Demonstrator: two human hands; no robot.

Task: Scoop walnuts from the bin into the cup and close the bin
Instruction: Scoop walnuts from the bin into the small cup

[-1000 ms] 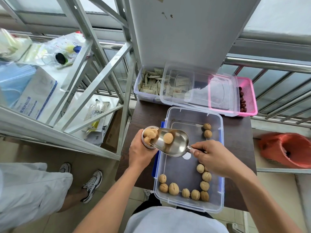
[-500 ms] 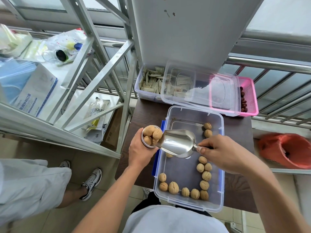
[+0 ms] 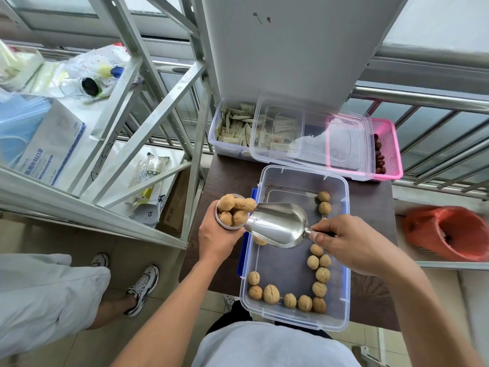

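The left hand (image 3: 217,239) is wrapped round a small clear plastic cup (image 3: 229,227), holding it just off the left edge of the clear rectangular plastic bin (image 3: 284,274) on the dark brown tabletop (image 3: 227,176). The cup is heaped: about 5 tan walnuts show, the top 2 standing above its rim. The right hand (image 3: 344,242) pinches the handle of a shiny metal scoop (image 3: 277,225) over the bin. The scoop's long axis runs left to right, mouth touching or just beside the cup's right rim, handle pointing towards the right wrist. Its bowl is empty.

The loose walnuts (image 3: 271,294) lie along the near and right walls of the bin, below and to the right of both hands.

With the cup this full, closing looks like the step ahead. The clear plastic lid (image 3: 312,144) lies beyond the bin, over 2 containers at the back. Its long axis runs across while the bin's runs away from the person, so it probably needs a quarter turn. The right hand is nearer to it, but it has the scoop.

Against 1 second ago, the single walnut then in the scoop is gone from it, the cup is fuller, and the scoop sits lower and further right.
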